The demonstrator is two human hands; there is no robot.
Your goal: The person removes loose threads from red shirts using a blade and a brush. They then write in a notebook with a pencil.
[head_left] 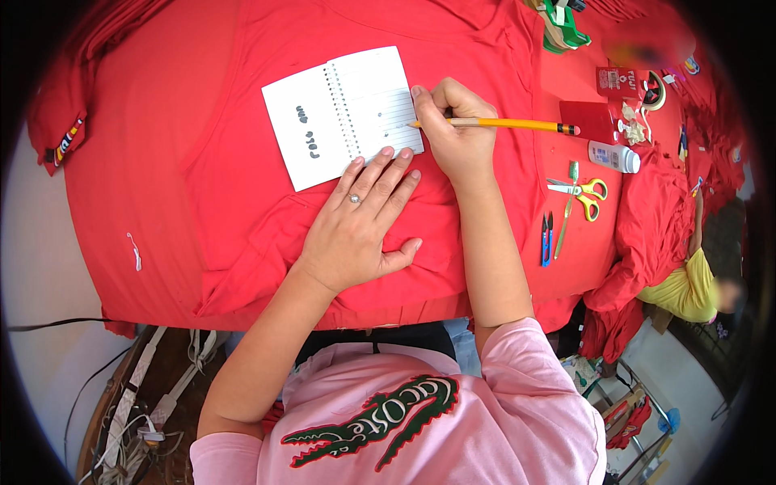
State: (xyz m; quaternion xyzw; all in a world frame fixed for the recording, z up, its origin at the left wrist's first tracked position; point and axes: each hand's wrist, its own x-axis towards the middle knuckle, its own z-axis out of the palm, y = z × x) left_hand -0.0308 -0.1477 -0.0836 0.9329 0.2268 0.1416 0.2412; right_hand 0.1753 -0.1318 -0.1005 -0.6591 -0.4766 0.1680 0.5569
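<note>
A small spiral notebook (pixel 303 105) lies open on a spread red shirt (pixel 234 162). Dark handwriting marks its left page; the lined right page carries a few small marks. My right hand (pixel 462 137) is closed around a yellow pencil (pixel 517 123), its tip touching the lined page and its eraser end pointing right. Resting flat, my left hand (pixel 360 218) has its fingers spread, with fingertips on the notebook's lower edge and the palm over the red cloth. A ring shows on one of its fingers.
To the right lie yellow-handled scissors (pixel 584 191), blue thread snips (pixel 547 240), a white bottle (pixel 614 157), a red box (pixel 616 82), a tape roll (pixel 655 90) and a green tape dispenser (pixel 562 28). Red garments (pixel 663 210) are heaped beyond. Another person in yellow (pixel 687 287) is at far right.
</note>
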